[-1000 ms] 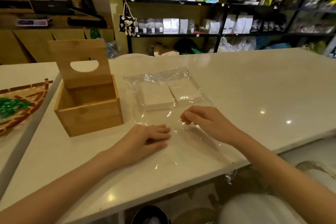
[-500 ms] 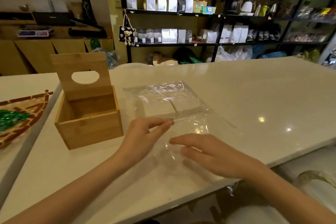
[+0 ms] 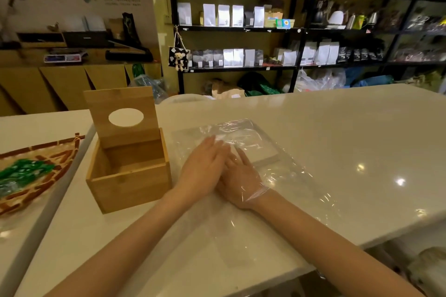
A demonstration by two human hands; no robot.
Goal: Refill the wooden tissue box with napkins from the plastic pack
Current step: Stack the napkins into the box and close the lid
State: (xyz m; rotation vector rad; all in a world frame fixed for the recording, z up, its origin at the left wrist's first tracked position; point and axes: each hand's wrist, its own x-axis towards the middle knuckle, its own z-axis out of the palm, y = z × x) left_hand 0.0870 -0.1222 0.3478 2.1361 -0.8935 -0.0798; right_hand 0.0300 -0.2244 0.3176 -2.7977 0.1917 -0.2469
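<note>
Head view: plastic pack (image 3: 277, 171) lengthwise away.

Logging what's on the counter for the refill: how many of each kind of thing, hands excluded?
Open-lidded bamboo wooden tissue box: 1
Clear plastic napkin pack: 1
Brown mosaic tray holding green packets: 1
Total: 3

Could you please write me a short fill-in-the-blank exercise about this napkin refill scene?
1. The wooden tissue box has its lid standing ___.
2. The right hand is inside the clear ___ pack.
3. The left hand lies ___ the pack.
4. The box interior holds ___ napkins.

Missing words: open; plastic; outside; no
</note>
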